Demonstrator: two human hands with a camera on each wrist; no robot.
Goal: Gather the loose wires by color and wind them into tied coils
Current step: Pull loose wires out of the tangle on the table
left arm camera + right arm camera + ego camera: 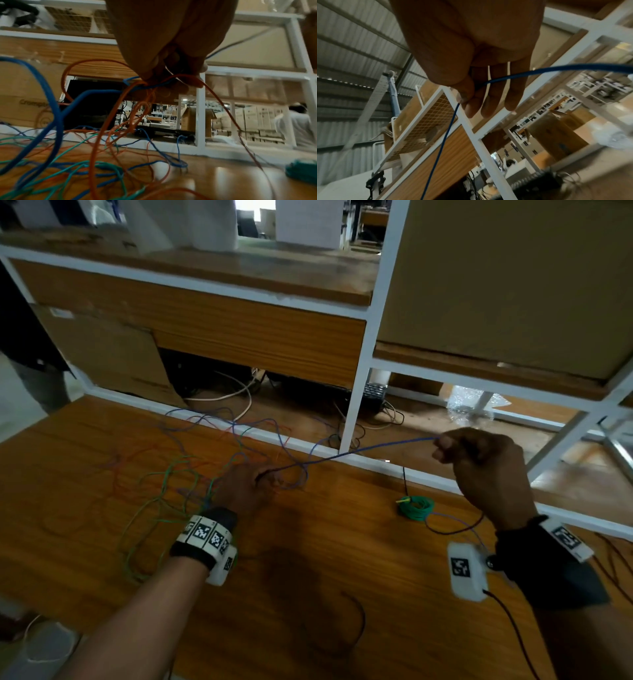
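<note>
A tangle of loose blue, orange and green wires (191, 460) lies on the wooden table (308, 577) at left. My left hand (253, 484) sits low in the tangle, fingers pinching blue and orange strands (150, 83). A blue wire (370, 448) runs taut from it up to my right hand (479, 460), raised at the right, where thumb and forefinger pinch it (462, 100). A wound green coil (415, 507) with a yellow tie lies on the table between the hands.
A white metal shelf frame (356, 392) with wooden boards stands along the table's far edge. Cardboard (507, 278) fills the upper right shelf. Dark thin cables (356, 621) cross the table's near part. A person in white (298, 125) is far behind.
</note>
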